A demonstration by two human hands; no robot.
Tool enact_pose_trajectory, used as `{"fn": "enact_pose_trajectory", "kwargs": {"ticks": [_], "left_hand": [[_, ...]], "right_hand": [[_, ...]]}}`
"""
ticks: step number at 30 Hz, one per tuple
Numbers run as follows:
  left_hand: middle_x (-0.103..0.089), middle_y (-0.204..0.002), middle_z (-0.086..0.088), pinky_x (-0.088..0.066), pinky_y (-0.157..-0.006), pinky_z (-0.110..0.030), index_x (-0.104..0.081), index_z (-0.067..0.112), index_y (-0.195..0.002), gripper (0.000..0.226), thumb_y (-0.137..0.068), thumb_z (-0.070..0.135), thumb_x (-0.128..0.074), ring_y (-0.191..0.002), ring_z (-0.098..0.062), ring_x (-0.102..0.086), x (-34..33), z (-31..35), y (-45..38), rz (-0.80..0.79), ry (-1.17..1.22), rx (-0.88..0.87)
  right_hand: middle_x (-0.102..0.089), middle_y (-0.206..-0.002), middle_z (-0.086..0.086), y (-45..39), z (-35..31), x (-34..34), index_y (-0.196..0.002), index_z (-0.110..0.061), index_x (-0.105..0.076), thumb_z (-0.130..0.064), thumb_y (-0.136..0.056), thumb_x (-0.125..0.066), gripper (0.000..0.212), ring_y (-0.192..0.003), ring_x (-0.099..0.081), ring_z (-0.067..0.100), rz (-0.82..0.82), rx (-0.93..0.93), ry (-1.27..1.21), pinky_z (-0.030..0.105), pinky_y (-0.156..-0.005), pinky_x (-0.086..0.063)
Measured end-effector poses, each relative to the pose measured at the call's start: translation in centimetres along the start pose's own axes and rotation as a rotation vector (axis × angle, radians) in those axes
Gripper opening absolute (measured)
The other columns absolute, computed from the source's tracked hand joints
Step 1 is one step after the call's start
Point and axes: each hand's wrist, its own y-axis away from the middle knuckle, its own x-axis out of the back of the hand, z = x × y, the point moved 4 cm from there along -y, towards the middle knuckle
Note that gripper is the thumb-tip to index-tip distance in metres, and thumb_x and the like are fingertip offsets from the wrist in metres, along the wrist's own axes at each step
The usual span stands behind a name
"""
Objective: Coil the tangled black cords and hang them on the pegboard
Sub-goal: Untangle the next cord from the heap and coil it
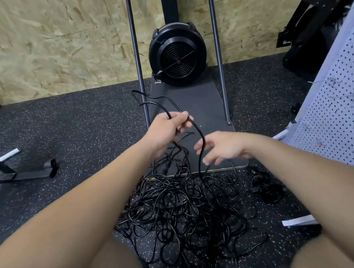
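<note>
A big tangle of black cords (187, 207) lies on the speckled rubber floor between my knees. My left hand (165, 130) is raised above the pile and grips looped strands of one black cord (200, 144), which arcs down into the tangle. My right hand (220, 146) hovers beside that hanging strand with fingers spread, fingertips close to it, holding nothing. A smaller bundle of black cord (266, 188) lies apart at the right. The white pegboard (336, 111) leans at the right edge.
A black fan-wheel machine (177, 54) on a dark base plate (193, 112) with two metal poles stands straight ahead against an OSB wall. A black metal frame foot (29, 174) lies at the left. A white strip (299, 221) lies on the floor at right.
</note>
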Motion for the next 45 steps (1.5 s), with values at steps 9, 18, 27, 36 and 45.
{"fn": "enact_pose_trajectory", "kwargs": {"ticks": [9,18,27,36,45], "left_hand": [[-0.074,-0.087,0.000,-0.019,-0.051,-0.023,-0.076,0.008,-0.108,0.025,-0.112,0.028,-0.062,-0.063,-0.008,-0.046,2.3,-0.1,-0.8,0.071,0.075,0.074],[-0.052,-0.085,-0.012,-0.025,-0.055,-0.028,-0.082,0.018,-0.120,0.021,-0.101,0.013,-0.076,-0.067,-0.014,-0.043,-2.0,-2.8,2.6,-0.381,-0.280,0.131],[-0.075,-0.082,0.005,-0.037,-0.054,-0.015,-0.084,0.005,-0.112,0.016,-0.101,0.016,-0.081,-0.053,0.001,-0.046,-3.9,-2.4,2.7,-0.277,-0.240,-0.027],[-0.081,-0.094,-0.010,-0.045,-0.064,-0.026,-0.081,0.005,-0.097,0.023,-0.106,0.025,-0.074,-0.069,-0.012,-0.055,-1.8,-1.5,0.7,-0.046,-0.161,-0.079],[-0.073,-0.093,0.002,-0.018,-0.049,-0.021,-0.073,0.010,-0.111,0.016,-0.112,0.022,-0.062,-0.064,-0.005,-0.044,0.8,2.2,-1.0,0.039,0.275,-0.062]], "right_hand": [[-0.083,-0.103,0.014,-0.9,0.1,-1.8,-0.113,0.009,-0.070,-0.007,-0.109,-0.062,0.018,-0.079,-0.072,0.018,0.100,0.043,-0.122,0.026,-0.061,-0.054],[-0.075,-0.090,0.009,1.1,-5.6,4.8,-0.108,-0.004,-0.074,-0.010,-0.110,-0.064,0.012,-0.083,-0.068,0.019,0.556,0.389,-0.651,0.029,-0.073,-0.057],[-0.079,-0.098,0.013,0.8,-4.9,4.3,-0.115,0.001,-0.074,-0.015,-0.110,-0.065,0.019,-0.090,-0.075,0.020,0.522,0.367,-0.666,0.030,-0.081,-0.062],[-0.084,-0.107,0.004,1.2,-1.3,3.9,-0.109,-0.021,-0.084,0.004,-0.098,-0.067,0.032,-0.111,-0.078,0.030,0.429,0.162,-0.124,0.050,-0.099,-0.065],[-0.083,-0.105,-0.005,0.8,0.5,0.7,-0.120,-0.024,-0.076,-0.030,-0.105,-0.074,0.016,-0.093,-0.074,0.012,0.120,0.104,0.041,0.034,-0.089,-0.063]]}}
